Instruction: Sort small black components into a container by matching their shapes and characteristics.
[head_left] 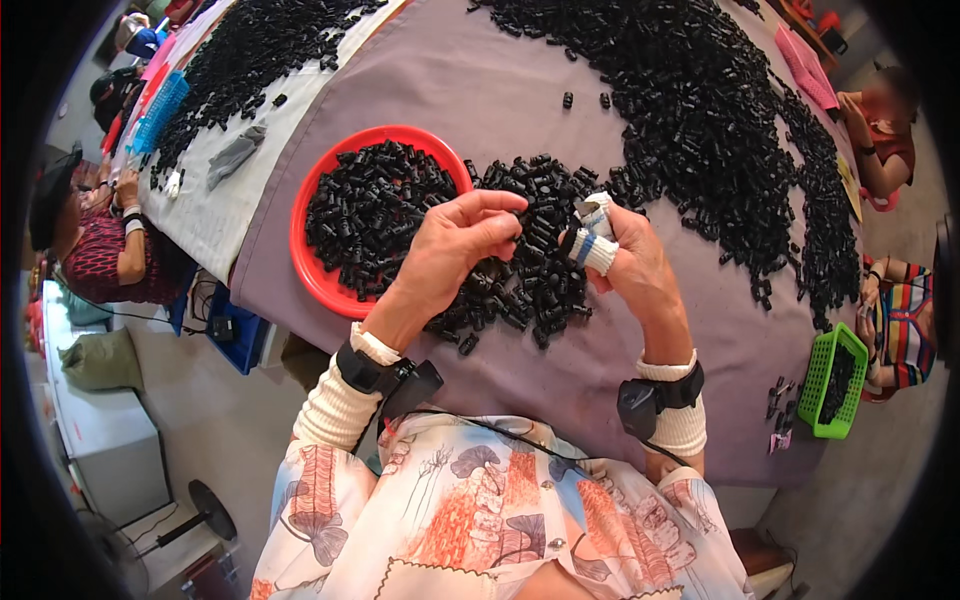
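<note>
My left hand [455,245] is raised over the small pile, its thumb and forefinger pinched together; anything between them is too small to make out. Facing it, my right hand [635,260] is closed, with white cloth wraps [598,250] on its fingers. A small black cylindrical part [568,241] pokes out at its fingertips, and a greyish edge shows by the thumb. Beneath both hands lies a heap of small black cylindrical parts [545,310]. Left of it stands a round red basin [299,240] filled with similar black parts.
A mauve cloth [590,385] covers the table. A far larger heap of black parts [680,110] spreads across the back and right. A green basket [817,385] stands at the right edge. Co-workers sit left and right; a blue basket [165,110] is near those at left.
</note>
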